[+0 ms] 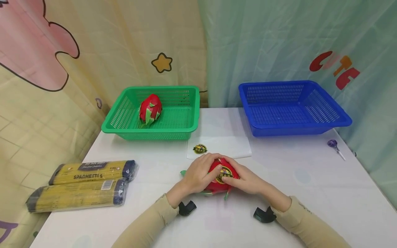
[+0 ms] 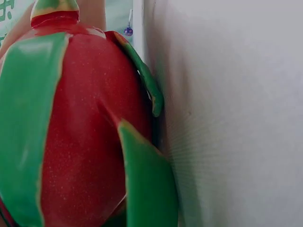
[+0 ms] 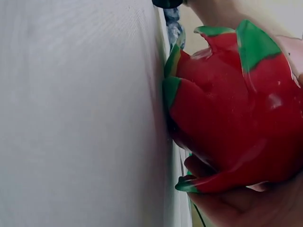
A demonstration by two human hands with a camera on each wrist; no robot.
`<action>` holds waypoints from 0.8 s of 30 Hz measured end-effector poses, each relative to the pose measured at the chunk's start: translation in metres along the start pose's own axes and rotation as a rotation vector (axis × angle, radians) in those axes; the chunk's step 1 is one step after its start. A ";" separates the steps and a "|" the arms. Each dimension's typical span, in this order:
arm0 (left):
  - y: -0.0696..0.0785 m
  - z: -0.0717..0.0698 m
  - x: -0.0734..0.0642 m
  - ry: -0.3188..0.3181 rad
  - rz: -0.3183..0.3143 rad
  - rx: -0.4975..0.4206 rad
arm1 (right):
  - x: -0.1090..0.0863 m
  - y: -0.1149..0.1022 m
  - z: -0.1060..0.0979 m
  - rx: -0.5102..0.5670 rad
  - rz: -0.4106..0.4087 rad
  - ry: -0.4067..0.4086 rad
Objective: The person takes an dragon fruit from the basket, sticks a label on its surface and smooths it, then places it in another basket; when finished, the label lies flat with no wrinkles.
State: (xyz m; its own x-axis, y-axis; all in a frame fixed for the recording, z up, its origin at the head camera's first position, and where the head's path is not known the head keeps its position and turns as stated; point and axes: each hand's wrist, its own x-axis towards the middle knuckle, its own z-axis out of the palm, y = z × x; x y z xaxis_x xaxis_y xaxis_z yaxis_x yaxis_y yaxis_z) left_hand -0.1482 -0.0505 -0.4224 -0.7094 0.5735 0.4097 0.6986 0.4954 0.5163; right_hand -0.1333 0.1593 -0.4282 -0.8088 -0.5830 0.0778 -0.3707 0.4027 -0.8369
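Note:
A red dragon fruit (image 1: 217, 187) with green-tipped scales lies on the white table in front of me. Its upper side carries a round black-and-yellow sticker (image 1: 224, 174). My left hand (image 1: 198, 175) wraps the fruit's left side, its thumb at the sticker's edge. From the other side my right hand (image 1: 248, 178) holds it, the thumb touching the sticker's lower right. In the left wrist view the fruit (image 2: 90, 118) fills the left half, close to the tabletop. Fingers curve under the fruit (image 3: 227, 113) in the right wrist view.
Behind the hands lies a white sheet (image 1: 226, 146) bearing another sticker (image 1: 200, 148). A green basket (image 1: 152, 135) with a second dragon fruit (image 1: 151, 107) stands back left, a blue basket (image 1: 297, 131) back right. Two spaghetti packs (image 1: 77, 194) lie left; a purple lollipop (image 1: 332, 143) lies right.

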 end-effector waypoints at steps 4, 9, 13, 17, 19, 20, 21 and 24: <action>-0.002 0.001 0.000 0.023 -0.004 -0.005 | 0.001 0.001 0.006 -0.044 -0.071 0.111; -0.003 0.001 0.001 0.024 0.010 0.002 | 0.001 0.000 0.016 -0.033 -0.126 0.263; -0.004 0.000 0.001 -0.002 -0.005 -0.016 | 0.001 -0.004 0.019 -0.010 -0.122 0.320; -0.005 -0.003 0.000 -0.052 -0.041 -0.051 | 0.003 -0.007 0.019 -0.028 -0.099 0.313; -0.005 -0.004 0.000 -0.074 -0.060 -0.071 | 0.003 -0.008 0.018 -0.036 -0.083 0.307; -0.005 -0.004 0.000 -0.083 -0.068 -0.075 | 0.003 -0.008 0.018 -0.039 -0.073 0.305; -0.005 -0.005 0.000 -0.089 -0.074 -0.080 | 0.003 -0.008 0.018 -0.042 -0.059 0.305; -0.006 -0.005 0.000 -0.099 -0.083 -0.089 | 0.004 -0.007 0.017 -0.029 -0.017 0.288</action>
State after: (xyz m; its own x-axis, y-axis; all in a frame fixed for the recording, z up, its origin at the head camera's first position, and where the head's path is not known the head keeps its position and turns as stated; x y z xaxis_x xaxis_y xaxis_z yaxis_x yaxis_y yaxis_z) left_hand -0.1531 -0.0562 -0.4218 -0.7487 0.5965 0.2892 0.6239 0.4868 0.6114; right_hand -0.1266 0.1421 -0.4308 -0.8973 -0.3666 0.2458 -0.3948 0.4174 -0.8185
